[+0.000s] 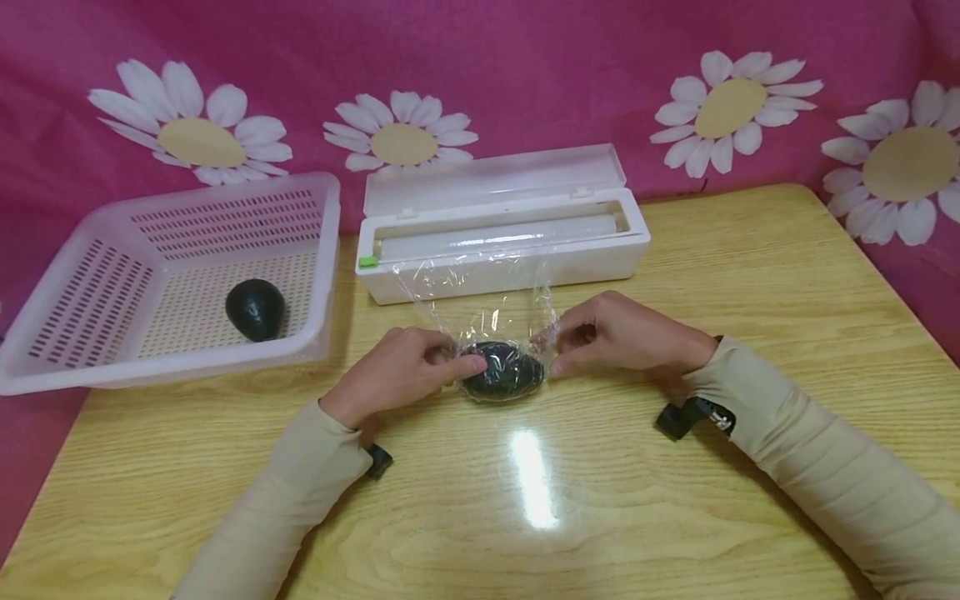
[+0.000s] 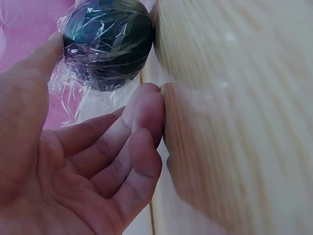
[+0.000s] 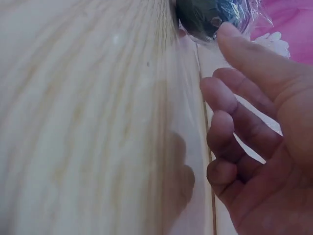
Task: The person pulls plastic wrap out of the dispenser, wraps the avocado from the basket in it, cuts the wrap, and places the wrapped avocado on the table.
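A dark avocado (image 1: 504, 377) lies on the table, covered in clear plastic wrap (image 1: 491, 287) that runs up to the open dispenser box (image 1: 498, 271). My left hand (image 1: 401, 367) holds its left end, thumb on the wrapped skin. In the left wrist view, that hand's lower fingers (image 2: 146, 110) bend loosely against the table. At the avocado's other end, my right hand (image 1: 626, 333) grips the wrap's edge with thumb and forefinger. Its thumb tip meets the wrapped avocado (image 3: 203, 17) in the right wrist view, the lower fingers loosely curled.
A white perforated basket (image 1: 326, 275) stands at the left with another dark avocado (image 1: 256, 309) inside. The dispenser's lid (image 1: 495, 182) is raised, and a green cutter (image 1: 367, 262) sits on its front rim. Pink flowered cloth (image 1: 525, 67) hangs behind the wooden table (image 1: 420, 508).
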Motion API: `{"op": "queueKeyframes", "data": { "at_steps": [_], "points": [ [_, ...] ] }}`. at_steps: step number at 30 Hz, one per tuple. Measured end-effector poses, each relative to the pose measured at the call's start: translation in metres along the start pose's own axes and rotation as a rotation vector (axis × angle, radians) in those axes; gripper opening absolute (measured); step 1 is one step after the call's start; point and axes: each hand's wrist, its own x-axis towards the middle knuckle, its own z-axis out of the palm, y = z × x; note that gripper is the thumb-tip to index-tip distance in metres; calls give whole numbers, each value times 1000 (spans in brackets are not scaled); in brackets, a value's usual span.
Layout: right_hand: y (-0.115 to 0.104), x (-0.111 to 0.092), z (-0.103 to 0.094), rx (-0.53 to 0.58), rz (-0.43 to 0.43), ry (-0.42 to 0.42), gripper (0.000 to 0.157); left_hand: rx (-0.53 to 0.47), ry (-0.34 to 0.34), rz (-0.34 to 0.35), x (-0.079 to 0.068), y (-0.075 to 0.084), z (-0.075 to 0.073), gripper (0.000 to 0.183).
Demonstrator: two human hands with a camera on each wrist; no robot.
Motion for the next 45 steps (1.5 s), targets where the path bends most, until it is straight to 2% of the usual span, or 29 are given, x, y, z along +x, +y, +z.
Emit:
{"op": "queueKeyframes", "data": {
  "at_steps": [7, 12, 17, 24, 30, 34, 40, 45],
  "points": [
    [1, 5, 5, 88, 17, 21, 19, -8, -11, -29, 1, 1, -1, 46],
    [-3, 8, 10, 155, 46, 56, 5, -26, -14, -8, 1, 1, 0, 41],
    [-7, 11, 16, 192, 69, 100, 6, -29, -14, 0, 1, 2, 1, 40],
    [-13, 13, 23, 239, 100, 150, 9, -58, -4, -3, 3, 1, 2, 52],
    [-11, 13, 25, 382, 114, 131, 8, -116, 26, -14, 6, -1, 4, 47],
    [-10, 13, 24, 458, 107, 120, 11, -185, 6, -12, 7, -1, 5, 46],
    [-9, 9, 21, 475, 116, 98, 15, -250, -28, -8, 9, 0, 6, 48],
    [-4, 4, 19, 484, 112, 22, 14, -255, -54, -28, 11, 2, 7, 52]
  ]
}}
